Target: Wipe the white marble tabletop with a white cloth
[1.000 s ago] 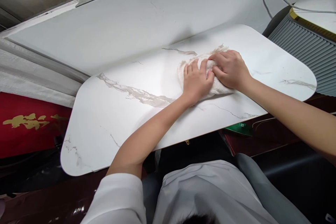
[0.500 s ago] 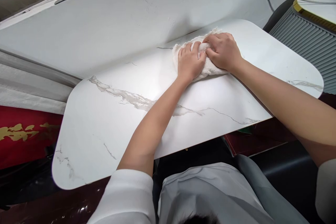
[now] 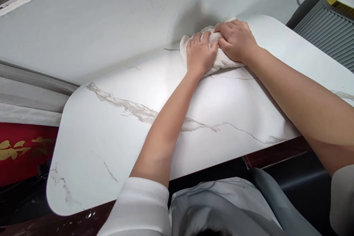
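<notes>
Head view, the only one: white cloth [image 3: 225, 58] lies bunched on the marble-patterned table [image 3: 132, 151], at its far edge, right of that edge's middle, toward the far right corner. Left hand [image 3: 201, 55] palm down on the cloth's left part, fingers slightly spread and bent into it; cannot tell whether the fingertips grip underneath. Right hand [image 3: 237, 40] beside it, nearly touching, fingers curled over, with a fold pinched between thumb and forefinger. Both forearms reach in across the near edge. Pale wall [image 3: 116, 22] rises directly behind the far edge; contact between cloth and wall cannot be made out. Grey ribbed panel [image 3: 329, 35] stands beyond the right end, red fabric [image 3: 19, 169] below the left end. Risks, as judged: pushing farther out could scrape the knuckles on the wall or ruck the cloth up against it. Uneven pressure, the right hand gripping more than the left, could twist the cloth from under the left palm. Hard leaning at the far edge might shift the table, if unfixed; supports not visible.
</notes>
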Action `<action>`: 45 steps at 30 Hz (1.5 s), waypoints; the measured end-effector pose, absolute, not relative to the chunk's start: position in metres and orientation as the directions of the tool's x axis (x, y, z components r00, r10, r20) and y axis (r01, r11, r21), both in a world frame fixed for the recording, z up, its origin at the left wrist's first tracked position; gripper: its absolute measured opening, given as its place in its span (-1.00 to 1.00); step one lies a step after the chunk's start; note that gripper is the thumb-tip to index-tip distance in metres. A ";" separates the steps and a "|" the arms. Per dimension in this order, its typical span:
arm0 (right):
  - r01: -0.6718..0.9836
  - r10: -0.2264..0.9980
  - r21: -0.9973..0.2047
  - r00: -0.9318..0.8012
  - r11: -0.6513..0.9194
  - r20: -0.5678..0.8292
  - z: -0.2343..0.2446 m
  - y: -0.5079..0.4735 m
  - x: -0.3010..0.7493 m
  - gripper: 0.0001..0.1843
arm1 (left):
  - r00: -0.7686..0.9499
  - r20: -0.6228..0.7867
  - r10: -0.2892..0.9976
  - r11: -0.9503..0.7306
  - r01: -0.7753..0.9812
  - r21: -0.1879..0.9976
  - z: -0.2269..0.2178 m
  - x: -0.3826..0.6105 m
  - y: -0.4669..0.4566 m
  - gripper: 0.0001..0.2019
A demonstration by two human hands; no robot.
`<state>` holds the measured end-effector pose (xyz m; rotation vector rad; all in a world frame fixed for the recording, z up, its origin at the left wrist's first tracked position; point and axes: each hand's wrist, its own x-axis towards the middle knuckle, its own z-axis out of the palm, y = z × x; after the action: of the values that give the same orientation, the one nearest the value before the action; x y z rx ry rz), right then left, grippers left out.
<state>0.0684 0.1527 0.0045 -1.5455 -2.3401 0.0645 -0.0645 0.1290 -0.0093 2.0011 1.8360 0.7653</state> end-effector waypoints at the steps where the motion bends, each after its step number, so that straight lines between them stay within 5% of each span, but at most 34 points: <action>1: 0.884 0.897 -0.215 -0.357 0.414 0.260 0.004 0.155 0.069 -0.63 | 0.031 0.172 0.985 -0.125 0.814 0.567 -0.009 -0.065 0.130 -0.56; 15: 0.917 0.919 -0.151 -0.335 0.369 0.210 0.000 0.193 0.073 -0.50 | 0.007 0.208 0.978 -0.115 0.850 0.514 -0.002 -0.063 0.149 -0.50; 24: 0.937 0.938 -0.154 -0.282 0.315 0.202 0.002 0.199 0.071 -0.40 | 0.008 0.292 0.956 -0.151 0.869 0.471 -0.001 -0.062 0.154 -0.63; 32: 0.965 0.978 -0.218 -0.107 0.145 0.176 0.009 0.182 0.064 -0.51 | -0.015 0.282 0.959 -0.135 0.853 0.504 -0.002 -0.064 0.159 -0.65; 45: 0.941 0.962 -0.245 -0.185 0.232 0.200 0.010 0.180 0.067 -0.49 | -0.012 0.296 0.955 -0.145 0.853 0.501 -0.004 -0.063 0.155 -0.62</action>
<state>0.0672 0.1801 0.0101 -1.7708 -2.2011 0.0947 -0.0625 0.1548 -0.0040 2.0778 1.9303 0.8734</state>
